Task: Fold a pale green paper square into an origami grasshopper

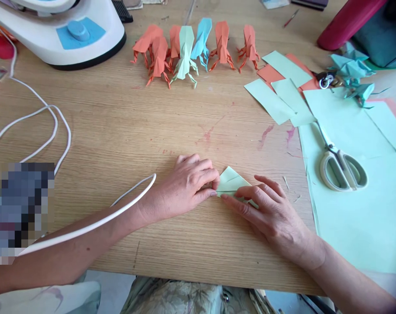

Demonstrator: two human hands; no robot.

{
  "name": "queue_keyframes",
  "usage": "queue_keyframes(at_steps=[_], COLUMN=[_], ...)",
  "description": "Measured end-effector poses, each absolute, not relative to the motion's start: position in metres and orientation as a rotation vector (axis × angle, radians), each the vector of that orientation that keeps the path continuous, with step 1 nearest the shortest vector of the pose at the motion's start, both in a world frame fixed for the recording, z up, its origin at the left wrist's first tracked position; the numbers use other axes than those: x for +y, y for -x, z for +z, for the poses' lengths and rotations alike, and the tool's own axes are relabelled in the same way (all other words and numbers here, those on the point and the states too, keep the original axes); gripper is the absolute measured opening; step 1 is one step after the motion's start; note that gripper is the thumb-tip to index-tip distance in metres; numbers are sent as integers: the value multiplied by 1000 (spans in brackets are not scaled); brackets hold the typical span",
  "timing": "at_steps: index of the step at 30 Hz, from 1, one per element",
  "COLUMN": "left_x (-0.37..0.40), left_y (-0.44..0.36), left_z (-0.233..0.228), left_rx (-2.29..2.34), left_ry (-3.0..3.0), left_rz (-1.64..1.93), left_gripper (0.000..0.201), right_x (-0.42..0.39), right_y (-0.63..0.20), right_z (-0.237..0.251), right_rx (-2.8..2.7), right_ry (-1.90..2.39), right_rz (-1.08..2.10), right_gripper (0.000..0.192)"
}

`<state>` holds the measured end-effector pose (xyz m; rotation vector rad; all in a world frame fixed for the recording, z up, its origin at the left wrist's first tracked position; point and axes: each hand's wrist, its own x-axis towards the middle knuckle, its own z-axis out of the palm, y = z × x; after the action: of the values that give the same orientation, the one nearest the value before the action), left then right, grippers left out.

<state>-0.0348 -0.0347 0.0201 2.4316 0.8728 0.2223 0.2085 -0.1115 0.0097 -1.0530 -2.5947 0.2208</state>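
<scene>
A small folded piece of pale green paper [229, 179] lies on the table between my two hands, its pointed top facing away from me. My left hand [194, 181] pinches its left corner between thumb and curled fingers. From the right, my right hand [266, 205] presses on the paper's lower edge, thumb and fingertips over it, covering its right part. A white cable [99, 226] crosses over my left forearm.
Folded paper figures in orange [222, 41], green [185, 52] and blue [202, 39] stand at the back. Scissors [343, 170] rest on pale green sheets [358, 226] at right, near cut paper pieces [270, 100]. A white appliance [86, 32] stands back left.
</scene>
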Motion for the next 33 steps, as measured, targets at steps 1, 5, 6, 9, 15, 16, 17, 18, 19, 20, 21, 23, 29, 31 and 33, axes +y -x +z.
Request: queue_keyframes(at_steps=[1, 5, 6, 9, 15, 16, 17, 18, 19, 20, 21, 23, 29, 31, 33], left_x=[-34, -33, -34, -36, -40, -40, -40, -39, -39, -39, -40, -43, -59, -63, -65], left_y=[35, 35, 35, 34, 32, 32, 32, 32, 33, 34, 36, 39, 55, 60, 64], left_z=[20, 20, 20, 19, 16, 16, 16, 16, 17, 18, 18, 18, 12, 10, 9], left_rx=[873, 871, 873, 908, 956, 952, 948, 943, 940, 933, 912, 797, 459, 506, 527], left_ry=[-2431, -2431, -2430, -2443, -2493, -2495, -2494, -2493, -2496, -2508, -2536, -2649, -2931, -2907, -2881], left_rz=[217, 208, 214, 245, 294, 297, 294, 289, 289, 295, 311, 382, 436, 342, 254], left_gripper=[6, 5, 5, 5, 5, 4, 4, 4, 4, 4, 4, 12, 34, 39, 46], right_x=[-112, -113, -113, -113, -114, -114, -114, -114, -114, -114, -114, -114, -113, -114, -116], right_y=[-211, -217, -217, -216, -212, -211, -211, -211, -211, -211, -211, -210, -217, -225, -233], right_z=[10, 13, 13, 14, 13, 13, 13, 12, 12, 12, 11, 11, 12, 14, 16], right_rx=[-2592, -2608, -2609, -2602, -2628, -2636, -2643, -2649, -2652, -2652, -2650, -2642, -2568, -2571, -2582], right_ry=[1032, 985, 985, 978, 991, 993, 996, 997, 999, 1002, 1005, 1008, 975, 956, 953], right_rz=[240, 290, 294, 282, 195, 187, 180, 171, 162, 154, 151, 159, 267, 337, 382], right_gripper=[41, 40, 40, 39, 40, 41, 42, 43, 43, 43, 43, 43, 32, 31, 35])
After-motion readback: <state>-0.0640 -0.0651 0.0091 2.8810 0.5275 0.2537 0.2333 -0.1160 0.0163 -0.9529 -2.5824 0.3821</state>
